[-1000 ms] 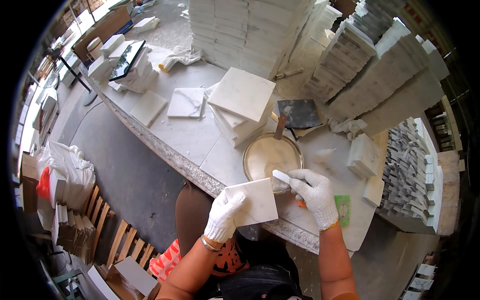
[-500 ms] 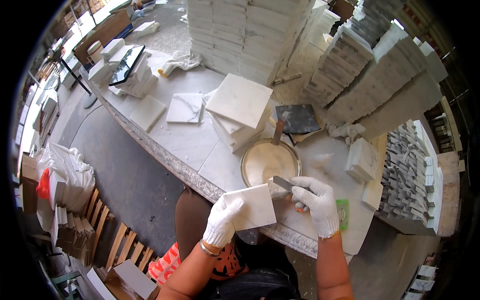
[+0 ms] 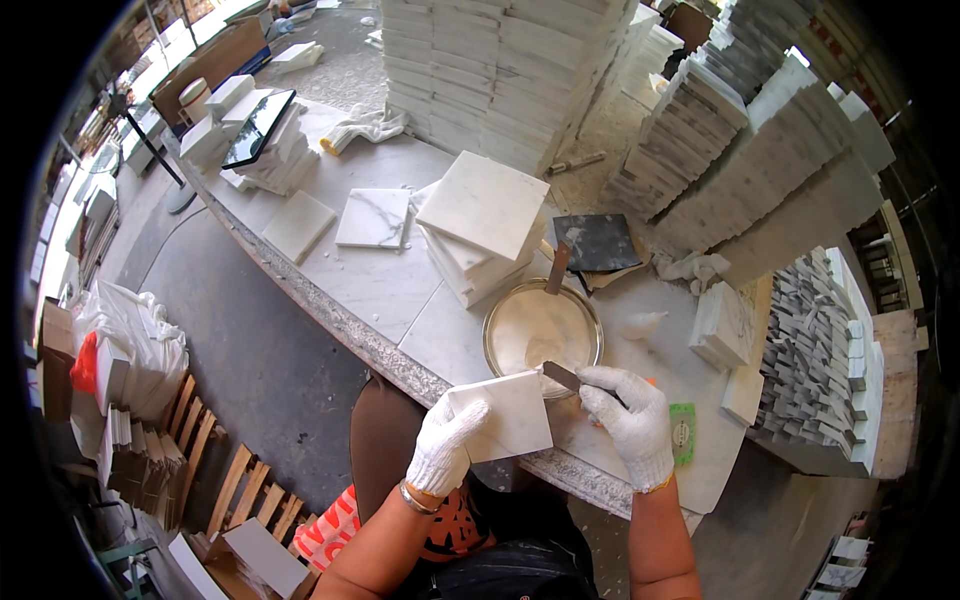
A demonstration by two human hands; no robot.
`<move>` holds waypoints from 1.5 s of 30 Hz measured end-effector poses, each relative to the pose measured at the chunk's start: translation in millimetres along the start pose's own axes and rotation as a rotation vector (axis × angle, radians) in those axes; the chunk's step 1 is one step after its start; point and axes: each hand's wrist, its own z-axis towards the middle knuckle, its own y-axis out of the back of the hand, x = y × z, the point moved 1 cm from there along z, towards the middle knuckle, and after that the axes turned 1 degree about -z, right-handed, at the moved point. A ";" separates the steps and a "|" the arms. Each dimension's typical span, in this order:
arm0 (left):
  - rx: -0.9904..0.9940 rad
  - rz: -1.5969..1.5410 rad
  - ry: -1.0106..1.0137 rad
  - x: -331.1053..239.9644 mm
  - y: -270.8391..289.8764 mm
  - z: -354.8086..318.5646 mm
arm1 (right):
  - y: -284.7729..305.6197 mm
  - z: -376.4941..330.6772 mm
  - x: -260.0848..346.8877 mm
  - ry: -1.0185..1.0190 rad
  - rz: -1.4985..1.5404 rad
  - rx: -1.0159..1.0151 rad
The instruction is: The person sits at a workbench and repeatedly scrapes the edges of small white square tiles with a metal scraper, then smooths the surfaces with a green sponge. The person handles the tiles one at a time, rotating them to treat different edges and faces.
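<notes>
My left hand [image 3: 445, 443], in a white knit glove, grips a square white marble tile [image 3: 510, 415] by its left edge, thumb on top, over the bench's front edge. In my gloved right hand [image 3: 630, 420] is a small putty knife [image 3: 562, 376], its blade pointing left, close to the tile's upper right corner. Just beyond the blade, a round metal tin [image 3: 520, 325] of cream-coloured paste stands on the marble bench. Another flat scraper [image 3: 559, 265] rests at the tin's far rim. Behind the tin is a stack of white tiles [image 3: 482, 205].
A black sheet [image 3: 595, 243] lies behind the tin. To the right are a tile block [image 3: 722, 325] and a green card [image 3: 683, 433]. Loose tiles [image 3: 372, 218] and a dark tablet [image 3: 260, 128] on stacked tiles are at left. Tall tile stacks [image 3: 480, 80] rise at the back.
My right hand has turned, and the putty knife's blade has shifted slightly left and down, towards the tile's corner. The left hand and tile have hardly moved.
</notes>
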 end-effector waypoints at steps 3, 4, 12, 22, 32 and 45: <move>-0.002 -0.007 0.007 0.2 -0.5 0.1 | -0.7 -0.2 -1.5 0.052 -0.061 -0.039; -0.005 -0.010 0.011 0.1 -0.6 0.3 | -1.1 0.0 -2.2 0.051 -0.061 -0.054; -0.004 -0.002 0.015 0.8 -0.3 0.2 | -4.4 17.3 -14.6 0.096 -0.137 -0.049; -0.027 -0.003 0.029 0.2 -1.7 0.8 | -6.0 22.1 -0.9 -0.198 0.104 0.055; -0.016 0.001 0.018 0.3 -1.7 1.0 | -1.6 6.4 6.7 -0.157 0.109 0.011; -0.010 0.040 0.009 2.3 1.7 1.4 | -1.1 2.8 -4.4 0.156 -0.117 -0.052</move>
